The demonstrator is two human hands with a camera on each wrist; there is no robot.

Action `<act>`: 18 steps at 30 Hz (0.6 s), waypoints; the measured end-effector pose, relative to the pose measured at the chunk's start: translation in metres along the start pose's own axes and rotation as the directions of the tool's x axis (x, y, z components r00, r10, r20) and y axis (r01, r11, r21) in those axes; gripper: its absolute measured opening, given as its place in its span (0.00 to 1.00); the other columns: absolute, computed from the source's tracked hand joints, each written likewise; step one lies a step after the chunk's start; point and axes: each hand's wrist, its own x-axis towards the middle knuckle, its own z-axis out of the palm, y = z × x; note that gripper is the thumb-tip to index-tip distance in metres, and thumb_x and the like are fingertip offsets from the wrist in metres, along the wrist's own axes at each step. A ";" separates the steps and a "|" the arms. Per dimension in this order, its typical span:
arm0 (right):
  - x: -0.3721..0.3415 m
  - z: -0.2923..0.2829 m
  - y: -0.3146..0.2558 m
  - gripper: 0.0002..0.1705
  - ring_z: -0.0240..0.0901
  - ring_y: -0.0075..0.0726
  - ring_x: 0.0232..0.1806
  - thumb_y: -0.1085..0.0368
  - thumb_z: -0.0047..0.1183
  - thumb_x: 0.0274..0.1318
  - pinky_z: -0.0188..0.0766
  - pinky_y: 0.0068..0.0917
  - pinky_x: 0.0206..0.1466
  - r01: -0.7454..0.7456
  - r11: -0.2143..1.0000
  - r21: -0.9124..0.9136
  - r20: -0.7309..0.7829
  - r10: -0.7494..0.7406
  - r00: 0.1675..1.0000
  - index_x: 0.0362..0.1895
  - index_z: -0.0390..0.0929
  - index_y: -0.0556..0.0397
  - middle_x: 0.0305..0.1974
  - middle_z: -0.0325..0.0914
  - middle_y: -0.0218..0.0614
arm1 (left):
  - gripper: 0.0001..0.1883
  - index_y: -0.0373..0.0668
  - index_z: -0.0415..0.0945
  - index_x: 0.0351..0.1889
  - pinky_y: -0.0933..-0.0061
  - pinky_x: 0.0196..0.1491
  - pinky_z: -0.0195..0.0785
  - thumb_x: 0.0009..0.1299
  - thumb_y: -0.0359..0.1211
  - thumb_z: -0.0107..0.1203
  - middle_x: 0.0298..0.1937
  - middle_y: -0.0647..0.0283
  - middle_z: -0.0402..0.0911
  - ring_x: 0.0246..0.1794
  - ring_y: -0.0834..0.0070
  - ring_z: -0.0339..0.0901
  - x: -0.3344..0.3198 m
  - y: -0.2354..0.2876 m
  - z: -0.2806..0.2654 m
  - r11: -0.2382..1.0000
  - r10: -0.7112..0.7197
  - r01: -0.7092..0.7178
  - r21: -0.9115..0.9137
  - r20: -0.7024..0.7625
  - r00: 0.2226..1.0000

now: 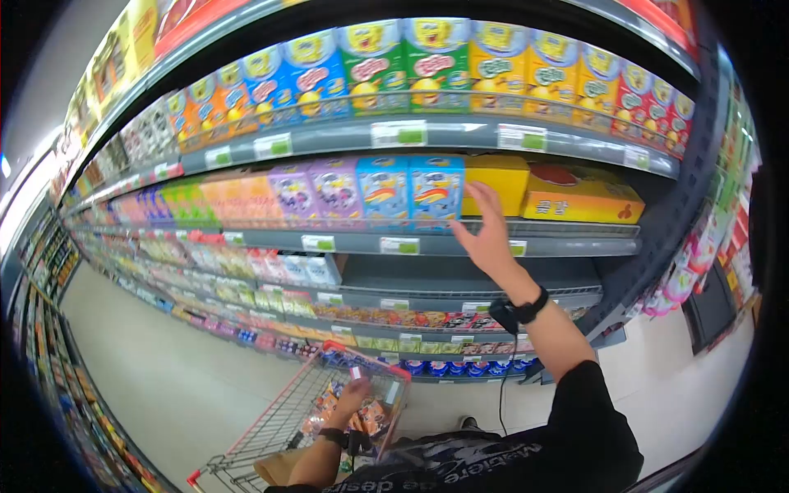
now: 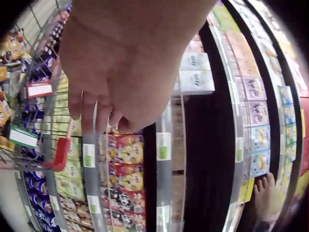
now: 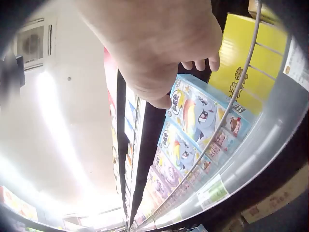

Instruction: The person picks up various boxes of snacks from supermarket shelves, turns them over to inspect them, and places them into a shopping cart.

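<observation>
My right hand reaches up to the second shelf, fingers extended and spread from the thumb. Its thumb lies close to the right-hand light-blue cartoon pony box, while its fingers overlap the yellow box beside it. In the right wrist view, the fingertips hang just over the end of that blue pony box. My left hand is low over the wire shopping cart, its fingers loosely bent. Nothing shows in its grasp in the left wrist view.
Orange packages lie in the cart. Purple boxes line up left of the blue ones, and a yellow-orange box sits to the right. A wire rail runs along the shelf front. Colourful boxes fill the shelf above.
</observation>
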 end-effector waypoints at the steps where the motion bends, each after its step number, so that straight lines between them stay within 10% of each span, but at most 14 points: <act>1: 0.005 0.006 0.012 0.38 0.58 0.55 0.67 0.67 0.64 0.47 0.58 0.41 0.67 -0.010 0.999 -0.037 -0.011 0.009 1.000 0.64 0.64 0.52 0.62 0.63 0.50 | 0.19 0.33 0.73 0.56 0.73 0.49 0.71 0.68 0.30 0.52 0.44 0.61 0.82 0.44 0.73 0.78 0.009 0.012 0.009 1.000 0.027 -0.028 0.010 0.067 0.997; 6: 0.031 0.010 0.024 0.38 0.56 0.56 0.68 0.65 0.65 0.47 0.58 0.40 0.67 -0.108 0.994 0.019 0.007 0.108 0.994 0.63 0.63 0.52 0.63 0.62 0.50 | 0.19 0.35 0.71 0.59 0.73 0.49 0.73 0.71 0.29 0.51 0.46 0.63 0.82 0.44 0.73 0.79 0.001 0.073 0.045 0.981 0.147 -0.127 -0.146 0.139 0.979; 18: 0.065 0.005 0.037 0.44 0.64 0.58 0.64 0.64 0.63 0.49 0.61 0.39 0.66 -0.275 0.938 0.211 0.246 0.221 0.944 0.68 0.54 0.51 0.64 0.63 0.54 | 0.20 0.39 0.69 0.61 0.69 0.52 0.71 0.73 0.35 0.54 0.53 0.57 0.80 0.50 0.68 0.80 -0.005 0.008 0.074 0.998 0.063 -0.066 0.006 0.222 0.973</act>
